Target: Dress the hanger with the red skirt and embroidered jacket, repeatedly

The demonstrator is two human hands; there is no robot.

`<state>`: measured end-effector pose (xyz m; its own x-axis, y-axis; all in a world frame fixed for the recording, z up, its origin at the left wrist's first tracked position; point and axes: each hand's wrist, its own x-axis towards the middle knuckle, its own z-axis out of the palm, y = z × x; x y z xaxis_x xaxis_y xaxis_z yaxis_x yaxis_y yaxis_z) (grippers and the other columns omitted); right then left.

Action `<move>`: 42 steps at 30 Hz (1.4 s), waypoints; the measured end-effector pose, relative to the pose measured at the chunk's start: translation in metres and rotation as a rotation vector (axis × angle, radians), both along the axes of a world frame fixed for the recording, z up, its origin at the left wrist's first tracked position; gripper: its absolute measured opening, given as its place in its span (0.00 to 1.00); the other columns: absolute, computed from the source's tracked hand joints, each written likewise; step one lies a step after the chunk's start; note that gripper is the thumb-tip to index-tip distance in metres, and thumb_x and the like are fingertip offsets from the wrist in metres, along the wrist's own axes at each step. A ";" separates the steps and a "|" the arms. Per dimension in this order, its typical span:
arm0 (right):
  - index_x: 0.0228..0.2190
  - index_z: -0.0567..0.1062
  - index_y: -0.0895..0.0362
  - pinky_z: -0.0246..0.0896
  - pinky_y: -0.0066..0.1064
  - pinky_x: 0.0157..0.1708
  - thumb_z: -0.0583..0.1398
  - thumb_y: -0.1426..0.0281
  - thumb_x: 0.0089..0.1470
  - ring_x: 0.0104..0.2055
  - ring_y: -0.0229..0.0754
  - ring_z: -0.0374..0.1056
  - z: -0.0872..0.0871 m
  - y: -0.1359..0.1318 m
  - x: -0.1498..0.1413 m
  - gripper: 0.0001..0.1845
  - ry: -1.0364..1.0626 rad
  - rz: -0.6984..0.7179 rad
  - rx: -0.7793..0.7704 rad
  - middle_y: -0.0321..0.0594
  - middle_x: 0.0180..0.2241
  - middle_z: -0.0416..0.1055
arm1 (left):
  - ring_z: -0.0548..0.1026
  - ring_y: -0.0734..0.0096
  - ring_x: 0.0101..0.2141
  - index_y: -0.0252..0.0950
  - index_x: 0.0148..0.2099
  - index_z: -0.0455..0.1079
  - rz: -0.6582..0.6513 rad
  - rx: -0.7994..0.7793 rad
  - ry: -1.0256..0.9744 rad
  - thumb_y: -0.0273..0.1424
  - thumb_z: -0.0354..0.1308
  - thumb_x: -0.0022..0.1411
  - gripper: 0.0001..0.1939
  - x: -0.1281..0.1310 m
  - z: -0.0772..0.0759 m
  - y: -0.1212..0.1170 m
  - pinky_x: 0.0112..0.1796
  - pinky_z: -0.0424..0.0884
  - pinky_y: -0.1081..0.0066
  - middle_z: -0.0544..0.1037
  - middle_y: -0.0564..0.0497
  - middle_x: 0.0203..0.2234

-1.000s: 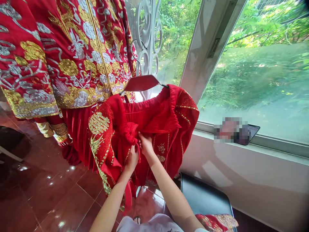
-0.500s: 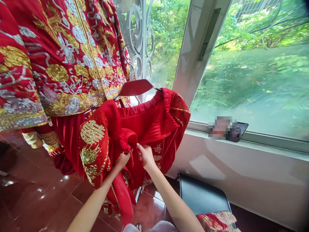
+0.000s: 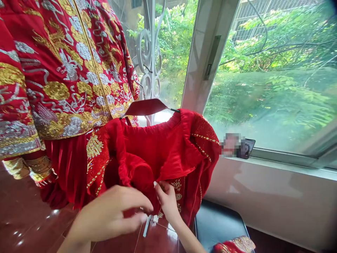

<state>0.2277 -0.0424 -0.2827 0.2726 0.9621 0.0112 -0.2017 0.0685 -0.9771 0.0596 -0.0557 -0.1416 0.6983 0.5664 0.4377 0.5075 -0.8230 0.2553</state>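
Observation:
A red skirt [image 3: 168, 144] with gold beaded embroidery hangs by its gathered waistband from a hanger [image 3: 146, 107] with a red padded bar. My right hand [image 3: 167, 200] pinches the fabric edge at the skirt's front opening between thumb and fingers. In front of the skirt's left side, nearer to me, is my left hand [image 3: 113, 214]. Its thumb and fingers are apart, with nothing seen between them. It covers the lower left part of the skirt.
An embroidered red jacket [image 3: 68, 70] hangs at left over a pleated red skirt [image 3: 60, 165]. A phone [image 3: 246, 148] leans on the window sill at right. Below stands a black chair [image 3: 221, 225] with a red embroidered piece [image 3: 234, 245] on it. White scrolled ironwork [image 3: 150, 52] stands behind.
My left hand has let go of the fabric strip at the opening and moved back towards me. My right hand still pinches the edge. The skirt spreads wider and sits lower in view.

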 end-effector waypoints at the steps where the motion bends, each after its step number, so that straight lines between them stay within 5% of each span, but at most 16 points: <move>1: 0.18 0.63 0.57 0.39 0.25 0.18 0.60 0.51 0.45 0.18 0.30 0.44 0.001 -0.003 0.000 0.23 -0.013 0.016 -0.007 0.28 0.14 0.51 | 0.76 0.69 0.34 0.48 0.40 0.75 0.021 0.142 -0.106 0.40 0.52 0.62 0.11 -0.004 0.022 -0.003 0.37 0.72 0.71 0.80 0.55 0.32; 4: 0.20 0.66 0.57 0.40 0.25 0.18 0.59 0.52 0.47 0.18 0.31 0.46 0.004 -0.010 -0.005 0.21 -0.039 0.056 -0.022 0.28 0.14 0.53 | 0.72 0.55 0.47 0.38 0.51 0.70 0.566 0.619 -0.277 0.40 0.54 0.61 0.18 -0.002 0.074 0.024 0.51 0.64 0.56 0.77 0.44 0.45; 7: 0.19 0.64 0.57 0.41 0.25 0.18 0.59 0.54 0.48 0.18 0.31 0.47 0.005 -0.015 -0.013 0.20 -0.054 0.088 -0.013 0.29 0.15 0.53 | 0.74 0.50 0.43 0.32 0.50 0.69 0.811 0.604 -0.095 0.41 0.54 0.61 0.21 0.008 0.089 0.082 0.43 0.67 0.57 0.77 0.39 0.41; 12: 0.19 0.63 0.55 0.42 0.25 0.17 0.59 0.53 0.47 0.17 0.31 0.47 0.004 -0.018 -0.020 0.20 -0.033 0.137 0.018 0.28 0.15 0.53 | 0.75 0.59 0.34 0.37 0.36 0.71 0.785 0.549 0.045 0.35 0.46 0.65 0.13 -0.003 0.088 0.139 0.32 0.62 0.69 0.77 0.44 0.30; 20: 0.19 0.64 0.55 0.45 0.25 0.17 0.59 0.53 0.47 0.17 0.31 0.50 0.011 -0.011 -0.024 0.20 -0.034 0.170 0.080 0.28 0.14 0.55 | 0.74 0.61 0.33 0.38 0.35 0.71 0.756 0.537 0.088 0.37 0.49 0.65 0.13 -0.016 0.108 0.126 0.32 0.62 0.68 0.77 0.46 0.30; 24: 0.22 0.66 0.57 0.48 0.24 0.17 0.61 0.52 0.45 0.17 0.31 0.53 0.015 -0.010 -0.028 0.20 0.072 0.135 0.049 0.29 0.16 0.59 | 0.74 0.57 0.44 0.37 0.47 0.70 0.659 0.626 -0.061 0.40 0.52 0.63 0.16 -0.019 0.104 0.106 0.42 0.66 0.64 0.77 0.43 0.43; 27: 0.24 0.68 0.57 0.51 0.24 0.17 0.63 0.50 0.40 0.17 0.32 0.56 0.015 -0.011 -0.034 0.23 0.153 0.098 -0.019 0.31 0.17 0.62 | 0.72 0.59 0.46 0.36 0.48 0.68 0.581 0.846 -0.324 0.36 0.56 0.61 0.15 -0.029 0.068 0.065 0.49 0.65 0.62 0.77 0.43 0.44; 29: 0.25 0.69 0.58 0.49 0.24 0.16 0.64 0.50 0.38 0.17 0.31 0.55 0.014 -0.012 -0.039 0.23 0.178 0.073 -0.059 0.31 0.16 0.61 | 0.74 0.69 0.31 0.38 0.36 0.68 0.529 0.938 -0.537 0.28 0.55 0.61 0.01 -0.031 0.017 0.034 0.37 0.68 0.71 0.75 0.52 0.27; 31: 0.24 0.69 0.58 0.45 0.24 0.15 0.64 0.52 0.39 0.16 0.30 0.51 0.012 -0.012 -0.045 0.22 0.172 0.042 -0.065 0.29 0.15 0.59 | 0.70 0.74 0.22 0.39 0.31 0.65 0.536 0.730 -0.523 0.24 0.54 0.60 0.06 -0.024 -0.045 0.014 0.28 0.67 0.74 0.71 0.55 0.20; 33: 0.23 0.70 0.58 0.42 0.24 0.15 0.64 0.54 0.41 0.16 0.30 0.48 0.011 -0.013 -0.051 0.20 0.146 0.014 -0.035 0.28 0.15 0.56 | 0.75 0.68 0.30 0.37 0.37 0.68 0.615 0.441 -0.367 0.25 0.52 0.61 0.05 -0.010 -0.102 0.008 0.33 0.71 0.70 0.77 0.49 0.29; 35: 0.22 0.70 0.59 0.43 0.24 0.16 0.63 0.55 0.42 0.18 0.30 0.48 0.011 -0.014 -0.057 0.19 0.110 -0.003 0.009 0.29 0.15 0.56 | 0.77 0.62 0.36 0.33 0.45 0.70 0.724 0.285 -0.184 0.25 0.51 0.60 0.11 0.006 -0.139 0.014 0.37 0.71 0.65 0.79 0.43 0.36; 37: 0.21 0.70 0.59 0.45 0.24 0.17 0.63 0.56 0.43 0.19 0.31 0.50 0.011 -0.015 -0.063 0.18 0.077 -0.025 0.039 0.30 0.15 0.57 | 0.76 0.57 0.40 0.30 0.46 0.70 0.795 0.176 -0.047 0.23 0.50 0.59 0.14 0.020 -0.152 0.022 0.40 0.70 0.60 0.79 0.40 0.39; 42: 0.21 0.68 0.58 0.45 0.24 0.18 0.61 0.55 0.45 0.20 0.31 0.50 0.008 -0.018 -0.066 0.19 0.075 -0.177 0.041 0.29 0.15 0.57 | 0.74 0.52 0.44 0.24 0.47 0.68 0.906 0.173 -0.059 0.29 0.54 0.59 0.16 0.032 -0.148 0.018 0.44 0.67 0.59 0.76 0.35 0.42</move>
